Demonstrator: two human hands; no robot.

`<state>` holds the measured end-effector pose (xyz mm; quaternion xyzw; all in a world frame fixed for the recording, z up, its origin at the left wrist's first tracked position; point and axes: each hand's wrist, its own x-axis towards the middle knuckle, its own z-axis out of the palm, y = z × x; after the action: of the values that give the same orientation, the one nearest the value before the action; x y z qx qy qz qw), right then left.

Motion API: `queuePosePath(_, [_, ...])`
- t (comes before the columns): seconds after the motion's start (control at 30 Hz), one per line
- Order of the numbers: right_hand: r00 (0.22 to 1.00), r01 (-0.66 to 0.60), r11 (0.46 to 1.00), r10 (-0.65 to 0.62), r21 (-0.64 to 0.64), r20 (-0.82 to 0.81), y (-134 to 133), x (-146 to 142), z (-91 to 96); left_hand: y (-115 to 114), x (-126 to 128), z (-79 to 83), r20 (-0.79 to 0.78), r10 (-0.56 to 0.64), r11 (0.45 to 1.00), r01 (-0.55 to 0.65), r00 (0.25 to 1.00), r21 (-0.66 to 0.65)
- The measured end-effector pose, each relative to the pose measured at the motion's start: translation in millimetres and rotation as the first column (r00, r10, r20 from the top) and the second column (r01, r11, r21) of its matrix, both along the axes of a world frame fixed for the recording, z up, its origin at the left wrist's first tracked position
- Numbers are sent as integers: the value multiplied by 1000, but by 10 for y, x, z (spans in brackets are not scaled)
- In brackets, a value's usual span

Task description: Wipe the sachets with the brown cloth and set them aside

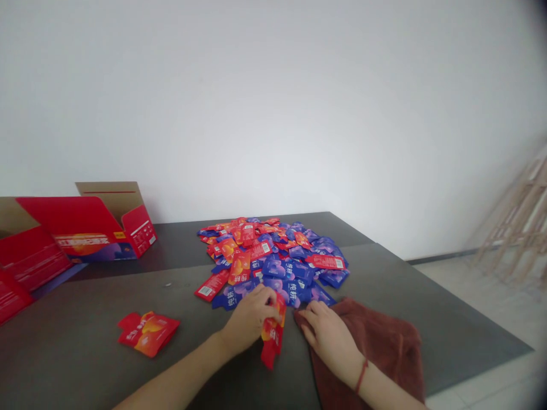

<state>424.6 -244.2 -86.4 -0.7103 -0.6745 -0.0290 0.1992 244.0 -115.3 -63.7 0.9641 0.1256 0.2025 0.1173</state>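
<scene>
My left hand (pixel 253 316) is closed on a red and orange pouch (pixel 272 344), which hangs upright from the fingers just in front of the pile. My right hand (pixel 329 336) rests on a brown cloth (pixel 384 347), its fingers curled at the cloth's left corner; part of the cloth lies hidden under the hand and wrist. Beyond both hands spreads a heap of red and blue pouches (pixel 273 267). Off to the left, apart from the heap, lies a red pouch (pixel 149 333), with at least one more seeming to sit beneath it.
At the left stands an open red cardboard box (pixel 81 228), flaps raised. Another open red box (pixel 29 256) sits nearer, cut off by the view's edge. The dark table (pixel 453 336) ends at the right, above a pale floor. Wooden slats (pixel 519 228) lean farther right.
</scene>
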Motion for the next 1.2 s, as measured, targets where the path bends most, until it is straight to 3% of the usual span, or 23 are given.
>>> queuePosePath(0.07, [1000, 5, 1000, -5, -4, -11, -16, 58, -2, 46, -172, -45, 35, 67, 990, -62, 997, -127])
queuePosePath(0.17, [998, -32, 999, 31, -10, -52, -72, 105, 14, -35, -448, -159, 59, 223, 930, -194, 973, -313])
queuePosePath(0.27, [986, -119, 993, 118, 4, -113, -145, 110, 73, -239, -542, -248, -31, 317, 883, -307, 948, -355])
queuePosePath(0.33, [974, -163, 986, 166, 35, -156, -192, 92, 139, -356, -478, -248, -114, 257, 898, -281, 960, -338])
queuePosePath(0.43, [967, -177, 980, 190, 88, -171, -237, 23, 238, -421, -283, -146, -203, -5, 938, -66, 979, -341])
queuePosePath(0.5, [966, -200, 977, 209, 77, -150, -249, -49, 263, -414, -165, -59, -229, -148, 936, 61, 962, -347])
queuePosePath(0.6, [972, -212, 977, 213, 17, -98, -256, -144, 218, -413, -131, -25, -195, -85, 965, 32, 977, -262])
queuePosePath(0.7, [988, -143, 990, 141, -18, -54, -268, -175, 149, -459, -306, -140, -126, 11, 998, -18, 992, -61])
queuePosePath(0.8, [995, -98, 995, 97, -30, -5, -271, -194, 138, -509, -547, -282, -74, -72, 978, 85, 995, 192])
queuePosePath(0.87, [993, -114, 993, 115, -41, 38, -250, -248, 157, -532, -645, -324, -56, -115, 947, 127, 992, 294])
queuePosePath(1.07, [958, -253, 960, 266, -117, 106, -139, -554, 158, -592, -610, -265, -69, -95, 966, 108, 993, 233])
queuePosePath(1.2, [954, -289, 952, 295, -105, 49, -197, -547, 135, -614, -589, -228, -52, -65, 979, 74, 996, 191])
